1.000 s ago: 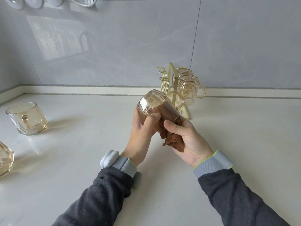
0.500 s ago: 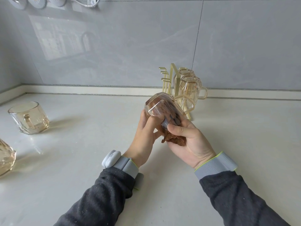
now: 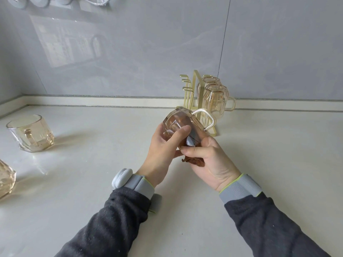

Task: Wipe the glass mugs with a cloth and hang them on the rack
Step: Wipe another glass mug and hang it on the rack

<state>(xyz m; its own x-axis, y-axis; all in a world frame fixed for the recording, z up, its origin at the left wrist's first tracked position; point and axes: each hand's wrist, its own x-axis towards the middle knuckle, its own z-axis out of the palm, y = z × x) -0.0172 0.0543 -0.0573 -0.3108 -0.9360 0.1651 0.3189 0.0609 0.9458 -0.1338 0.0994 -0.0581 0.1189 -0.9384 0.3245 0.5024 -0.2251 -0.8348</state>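
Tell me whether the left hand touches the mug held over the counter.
Touching. Head view shows the left hand gripping the mug, thumb pressed across its glass side.

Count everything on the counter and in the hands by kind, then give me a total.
Glass mugs: 5, one held, two hanging, one upright at left, one cut off by the left edge
Cloth: 1
Rack: 1
Total: 7

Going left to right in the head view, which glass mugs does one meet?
Amber faceted glass mug at left edge, upright amber glass mug, held amber glass mug, amber glass mugs hanging on gold wire rack.
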